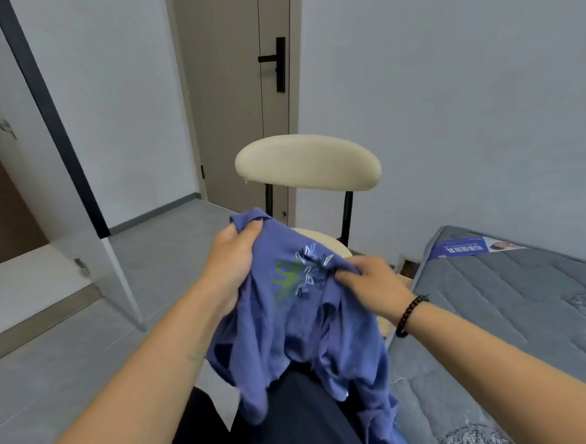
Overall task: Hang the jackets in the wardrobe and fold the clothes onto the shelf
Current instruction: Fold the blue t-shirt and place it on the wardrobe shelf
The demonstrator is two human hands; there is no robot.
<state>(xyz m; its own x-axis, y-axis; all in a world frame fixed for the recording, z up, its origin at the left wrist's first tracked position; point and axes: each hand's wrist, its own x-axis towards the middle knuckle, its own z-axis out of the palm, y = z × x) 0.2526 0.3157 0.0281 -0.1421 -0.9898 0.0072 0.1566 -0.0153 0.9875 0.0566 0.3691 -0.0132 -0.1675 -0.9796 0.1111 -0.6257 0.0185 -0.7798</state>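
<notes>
A crumpled blue-purple shirt with an embroidered flower print hangs in front of me, over my dark trousers. My left hand grips its upper edge, fingers curled over the cloth. My right hand, with a dark bead bracelet on the wrist, pinches the fabric beside the flower print. The shirt's lower part droops down between my arms. The open wardrobe stands at the left, its white door swung out toward me.
A cream chair with black legs stands just behind the shirt. A grey mattress lies at the right. A closed grey-brown room door is behind the chair. Grey tiled floor spreads to the left.
</notes>
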